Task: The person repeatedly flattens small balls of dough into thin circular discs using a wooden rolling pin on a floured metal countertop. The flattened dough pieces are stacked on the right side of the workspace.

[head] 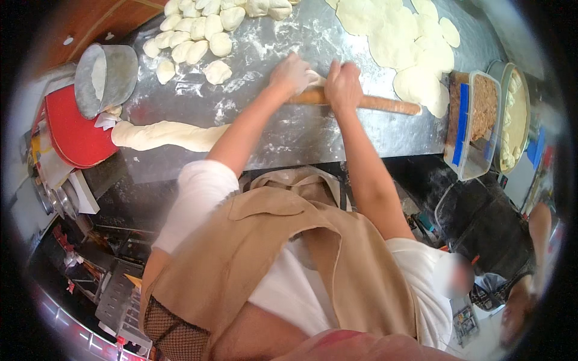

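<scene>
My left hand [292, 77] and my right hand [344, 85] are close together over the metal worktop [253, 97]. A small piece of dough [319, 80] lies between them, its left edge at the fingers of my left hand. The wooden rolling pin [390, 104] lies under my right hand and reaches out to the right; its left end is near my left wrist. Whether my right palm grips the pin is not clear. A long dough roll [167, 135] lies partly behind my left forearm. Dough balls [197, 28] sit at the upper left, flat dough rounds [415, 49] at the upper right.
A metal container with flour [115, 76] and a red board or lid [74, 131] stand at the left. At the right edge are a plastic tub of brown filling [483, 108] and a round pan with shaped dough [515, 122]. Another person's arm [539, 234] shows far right.
</scene>
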A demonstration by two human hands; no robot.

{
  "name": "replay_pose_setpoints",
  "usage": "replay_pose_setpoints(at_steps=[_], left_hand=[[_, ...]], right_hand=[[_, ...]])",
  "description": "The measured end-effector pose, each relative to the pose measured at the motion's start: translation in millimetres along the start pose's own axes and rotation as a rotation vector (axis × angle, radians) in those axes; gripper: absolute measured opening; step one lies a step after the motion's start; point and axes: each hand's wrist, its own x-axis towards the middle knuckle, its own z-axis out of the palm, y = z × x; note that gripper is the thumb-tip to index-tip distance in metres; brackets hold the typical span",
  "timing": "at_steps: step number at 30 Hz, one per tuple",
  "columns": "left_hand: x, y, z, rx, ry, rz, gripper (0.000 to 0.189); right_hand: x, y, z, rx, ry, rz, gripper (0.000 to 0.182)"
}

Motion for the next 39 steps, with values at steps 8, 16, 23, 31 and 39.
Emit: replay_pose_setpoints(at_steps=[8,16,23,31,39], left_hand=[[0,6,-6,0.119,-0.118,0.042,0.033],[-19,-11,-7,-0.063,-0.306,-0.12,0.038],[-66,-88,22,-0.406,0.126,-0.24,0.034],[-57,-84,-9,-0.169,0.34,-0.185,0.03],[-40,-77,-45,-0.125,-0.109,-0.223,0.034]], right_hand=[[4,-15,4,-0.081,0.021,-0.054,0.038],[-31,-14,3,-0.131,-0.038,-0.141,0.035],[-88,12,15,-0.169,0.031,-0.36,0.03],[-55,-22,4,-0.133,-0.254,-0.191,0.036],[-15,-55,19,-0.108,-0.098,-0.224,0.037]])
